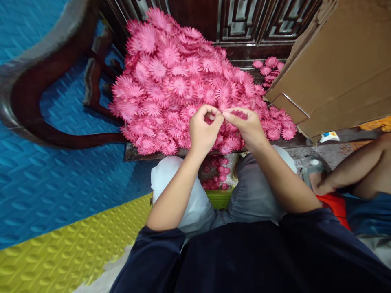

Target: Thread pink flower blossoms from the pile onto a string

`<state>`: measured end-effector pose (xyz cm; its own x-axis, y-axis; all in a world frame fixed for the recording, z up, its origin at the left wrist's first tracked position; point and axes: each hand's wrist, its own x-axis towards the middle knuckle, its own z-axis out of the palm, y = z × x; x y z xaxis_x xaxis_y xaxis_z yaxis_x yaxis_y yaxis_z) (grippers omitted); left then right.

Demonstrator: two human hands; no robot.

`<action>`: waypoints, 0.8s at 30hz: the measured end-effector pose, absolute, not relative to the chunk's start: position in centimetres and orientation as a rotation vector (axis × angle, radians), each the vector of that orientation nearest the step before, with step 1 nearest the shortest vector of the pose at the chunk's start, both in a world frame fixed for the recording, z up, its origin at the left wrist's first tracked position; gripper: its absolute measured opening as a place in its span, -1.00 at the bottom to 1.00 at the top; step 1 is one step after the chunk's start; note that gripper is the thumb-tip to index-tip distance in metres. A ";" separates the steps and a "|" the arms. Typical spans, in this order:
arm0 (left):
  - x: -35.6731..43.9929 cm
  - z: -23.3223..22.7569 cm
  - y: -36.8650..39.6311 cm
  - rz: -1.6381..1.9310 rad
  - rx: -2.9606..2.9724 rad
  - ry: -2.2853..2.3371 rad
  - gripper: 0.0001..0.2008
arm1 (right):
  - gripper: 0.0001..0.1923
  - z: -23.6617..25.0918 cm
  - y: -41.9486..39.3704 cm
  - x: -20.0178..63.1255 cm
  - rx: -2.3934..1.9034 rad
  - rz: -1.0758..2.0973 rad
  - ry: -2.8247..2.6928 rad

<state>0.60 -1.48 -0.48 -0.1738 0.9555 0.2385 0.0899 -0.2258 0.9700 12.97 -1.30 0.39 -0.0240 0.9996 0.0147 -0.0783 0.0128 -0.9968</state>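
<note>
Flowers [179,85] in pink lie heaped on the bench [134,154], spreading from ten to two o'clock around my fingers, with the heap's middle at eleven. My left hand [204,129] and right hand [251,129] meet over its near side, thumb and finger of each drawn close, tips almost touching; I cannot tell whether they are clamped on anything. Cardboard [339,65] stands at two o'clock, an armrest [23,91] curves at nine, and a green tub [219,199] shows at six between my knees.

Textured blue matting [61,183] beside a dark, curved armrest [26,87]
</note>
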 end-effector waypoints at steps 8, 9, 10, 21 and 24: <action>0.4 -0.9 -1.1 1.467 1.301 1.194 -0.90 | -0.82 0.3 -1.1 13.2 -1.158 1.017 -1.355; 0.4 -0.9 -1.0 1.461 1.299 1.184 -0.89 | -0.85 0.3 -1.2 13.2 -1.160 1.012 -1.373; 0.3 -0.9 -1.0 1.459 1.299 1.177 -0.88 | -0.89 0.3 -1.2 13.3 -1.163 1.019 -1.383; 0.3 -0.6 -1.0 1.494 1.228 1.204 -0.87 | -0.92 0.5 -1.4 13.1 -1.131 1.221 -1.270; 0.3 -0.6 -1.0 1.474 1.219 1.196 -0.88 | -0.88 0.6 -1.5 13.1 -1.119 1.240 -1.292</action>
